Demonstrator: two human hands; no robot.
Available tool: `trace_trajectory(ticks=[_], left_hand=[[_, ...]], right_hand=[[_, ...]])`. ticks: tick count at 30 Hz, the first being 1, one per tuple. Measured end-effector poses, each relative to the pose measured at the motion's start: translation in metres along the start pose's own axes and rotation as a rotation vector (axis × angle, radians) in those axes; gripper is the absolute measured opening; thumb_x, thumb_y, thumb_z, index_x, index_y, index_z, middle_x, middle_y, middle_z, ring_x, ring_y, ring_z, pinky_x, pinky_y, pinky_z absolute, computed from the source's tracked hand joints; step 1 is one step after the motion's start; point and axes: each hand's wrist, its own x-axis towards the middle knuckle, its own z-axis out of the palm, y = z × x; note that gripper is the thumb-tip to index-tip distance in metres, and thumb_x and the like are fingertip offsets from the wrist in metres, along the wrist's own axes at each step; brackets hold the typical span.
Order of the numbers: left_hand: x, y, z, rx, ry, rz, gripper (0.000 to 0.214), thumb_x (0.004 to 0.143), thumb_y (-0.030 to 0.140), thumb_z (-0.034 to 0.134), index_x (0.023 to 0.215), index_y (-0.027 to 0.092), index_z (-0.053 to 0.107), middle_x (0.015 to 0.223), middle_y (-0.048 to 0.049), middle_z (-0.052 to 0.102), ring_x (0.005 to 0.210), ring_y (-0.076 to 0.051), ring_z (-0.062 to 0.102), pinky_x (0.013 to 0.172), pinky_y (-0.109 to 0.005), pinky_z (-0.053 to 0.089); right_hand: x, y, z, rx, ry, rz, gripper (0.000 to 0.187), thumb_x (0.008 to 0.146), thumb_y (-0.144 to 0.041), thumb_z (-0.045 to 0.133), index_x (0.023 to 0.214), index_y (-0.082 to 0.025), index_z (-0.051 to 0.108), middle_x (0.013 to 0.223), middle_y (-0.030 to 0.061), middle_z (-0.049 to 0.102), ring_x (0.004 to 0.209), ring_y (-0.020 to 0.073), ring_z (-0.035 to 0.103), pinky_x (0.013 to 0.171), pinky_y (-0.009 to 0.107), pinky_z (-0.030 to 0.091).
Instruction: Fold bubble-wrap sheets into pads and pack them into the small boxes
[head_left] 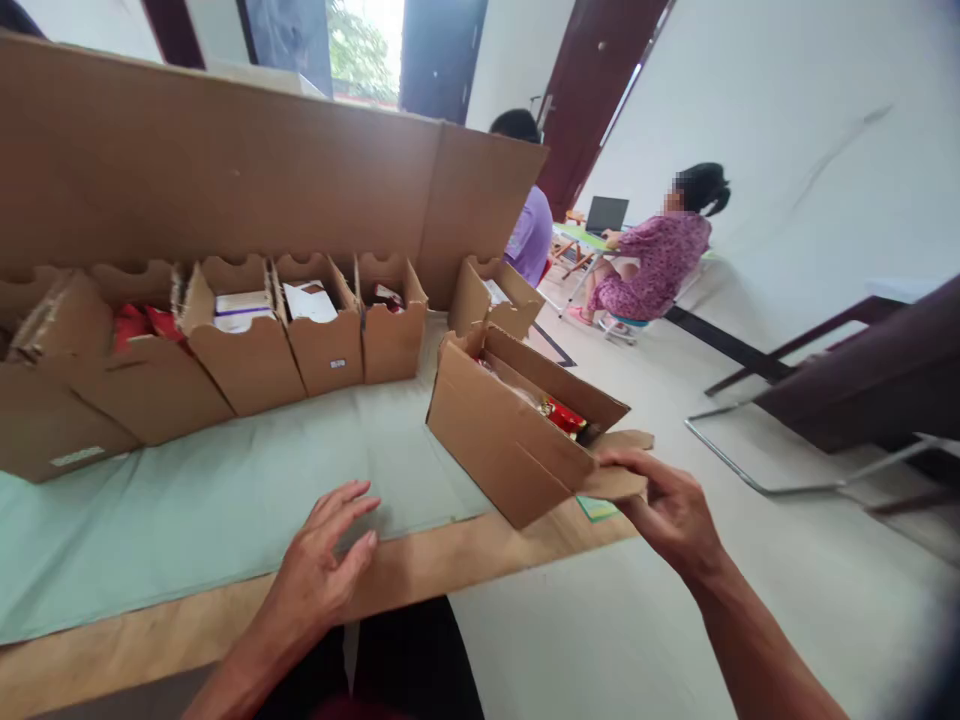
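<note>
In the head view, the right hand pinches a flap of the carton at the worktop's near right corner; the left hand, fingers loose, holds nothing above the near edge; better the left steadies the carton's side, lest the flap tear.

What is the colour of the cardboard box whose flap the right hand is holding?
The cardboard box is plain brown; it shows best in the head view.
</note>
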Motion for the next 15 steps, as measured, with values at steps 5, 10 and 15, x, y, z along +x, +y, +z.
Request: trace_trajectory(ticks=[5, 10, 15], left_hand=[[0.027, 0.030, 0.037, -0.173, -0.149, -0.119, 0.066, 0.091, 0.038, 0.062, 0.154, 0.026, 0.049, 0.161, -0.0149, 0.050, 0.144, -0.035, 0.053, 0.106, -0.053, 0.056], [0.078, 0.049, 0.076, -0.428, -0.172, -0.174, 0.098, 0.081, 0.046, 0.071, 0.164, 0.023, 0.025, 0.172, -0.0197, 0.026, 0.153, -0.040, 0.039, 0.116, -0.059, 0.045], [0.079, 0.048, 0.079, -0.576, -0.065, -0.158, 0.082, 0.081, 0.049, 0.075, 0.152, 0.023, 0.042, 0.161, -0.0171, 0.047, 0.150, -0.036, 0.044, 0.108, -0.049, 0.055]], right_hand=[[-0.094, 0.004, -0.015, 0.130, 0.176, 0.296, 0.080, 0.091, -0.036, 0.073, 0.161, -0.036, 0.034, 0.133, 0.0089, 0.067, 0.099, 0.0238, 0.072, 0.085, 0.039, 0.059], [-0.103, 0.002, 0.022, 0.125, 0.120, 0.406, 0.066, 0.084, -0.059, 0.078, 0.138, -0.028, 0.056, 0.121, 0.0097, 0.071, 0.098, 0.0272, 0.070, 0.085, 0.044, 0.060], [-0.088, 0.003, 0.057, 0.063, 0.185, 0.333, 0.050, 0.088, -0.056, 0.074, 0.123, -0.022, 0.064, 0.114, 0.0123, 0.074, 0.106, 0.0330, 0.070, 0.091, 0.049, 0.060]])
